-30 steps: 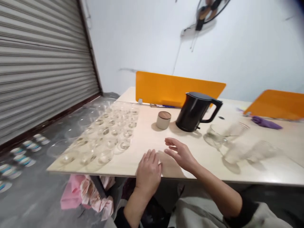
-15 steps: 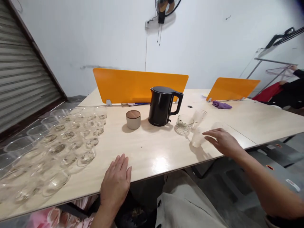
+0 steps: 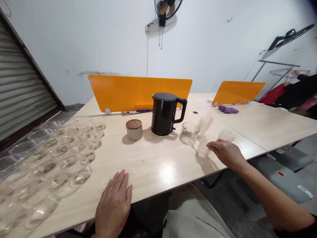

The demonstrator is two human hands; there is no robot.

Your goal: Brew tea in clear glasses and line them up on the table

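Across the pale tabletop (image 3: 158, 168), the left hand (image 3: 114, 208) lies flat open, the right hand (image 3: 224, 152) half-open against a clear glass (image 3: 203, 147)

The room is lit brightly, and a white shine is seen on the table (image 3: 158, 172). Soft shadows are cast by the kettle (image 3: 163, 114) and the glass cup (image 3: 203, 147). The metal door (image 3: 24, 92) is bent at the picture's edge, and a dark blur is seen in the top right corner.

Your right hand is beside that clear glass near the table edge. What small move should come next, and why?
Probably close the right hand around the clear glass: the hand sits right beside it, and it stands apart from the ribbed glass bowl, so it looks free to grip.
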